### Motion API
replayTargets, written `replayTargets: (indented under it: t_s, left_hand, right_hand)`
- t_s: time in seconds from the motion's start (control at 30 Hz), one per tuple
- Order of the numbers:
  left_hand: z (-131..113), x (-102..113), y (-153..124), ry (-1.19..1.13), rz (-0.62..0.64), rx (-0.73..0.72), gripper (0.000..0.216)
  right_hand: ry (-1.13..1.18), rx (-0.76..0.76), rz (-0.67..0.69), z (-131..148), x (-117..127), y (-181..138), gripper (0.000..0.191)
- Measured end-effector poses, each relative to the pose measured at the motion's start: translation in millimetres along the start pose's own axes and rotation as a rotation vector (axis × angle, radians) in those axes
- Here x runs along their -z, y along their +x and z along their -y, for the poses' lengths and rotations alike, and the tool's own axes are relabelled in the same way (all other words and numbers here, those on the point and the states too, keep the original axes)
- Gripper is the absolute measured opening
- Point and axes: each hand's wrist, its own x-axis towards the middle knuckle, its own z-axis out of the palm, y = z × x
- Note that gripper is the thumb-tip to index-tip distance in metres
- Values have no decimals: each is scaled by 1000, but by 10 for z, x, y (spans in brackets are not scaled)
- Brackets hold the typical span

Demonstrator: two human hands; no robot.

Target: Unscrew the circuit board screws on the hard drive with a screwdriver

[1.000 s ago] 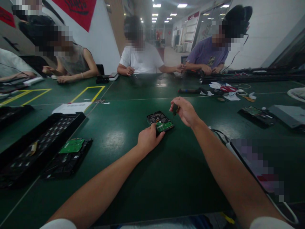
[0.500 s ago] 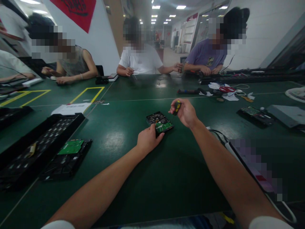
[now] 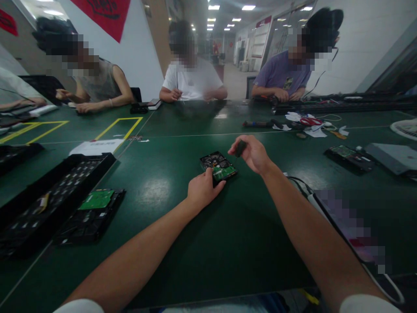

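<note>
A black hard drive (image 3: pixel 217 165) with a green circuit board lies flat on the green table (image 3: pixel 182 226) in front of me. My left hand (image 3: pixel 203 189) rests on its near corner, fingers curled against it, holding it in place. My right hand (image 3: pixel 252 153) hovers just right of the drive, fingers closed round a small dark-handled screwdriver (image 3: pixel 240 148) that points down toward the drive's right edge.
A black tray (image 3: pixel 48 195) and another drive with a green board (image 3: pixel 93 213) lie at the left. More drives (image 3: pixel 350 155) and a cable (image 3: pixel 302 187) are at the right. Three people sit across the table; tools and paper scraps (image 3: pixel 306 123) lie near them.
My right hand turned the screwdriver in its fingers, showing its yellow side half a second ago, then lowered it slightly toward the drive. My left hand stayed on the drive.
</note>
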Motion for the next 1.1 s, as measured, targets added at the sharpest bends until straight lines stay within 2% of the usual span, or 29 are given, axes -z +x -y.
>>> replayTargets:
  t_s: [0.27,0.57,0.7,0.87,1.1]
  left_hand:
    - [-30,-24,27,10,-5,47,62]
    - [-47,8,20,11,15,42,58]
    - [-56,6,17,11,17,45,55]
    - [-43,-14,12,16,1,41,54]
    - [-30,-17,3,12,-14,18,54]
  right_hand:
    - [-35,-20,-8,-24,30,26,42]
    - [-77,42,-49,-60,60,46,24]
    - [-61,45,-51,-40,29,30,25]
    - [-6,-43,-5,-10,6,7,28]
    - [-83,27,-19,-31,56,33,21]
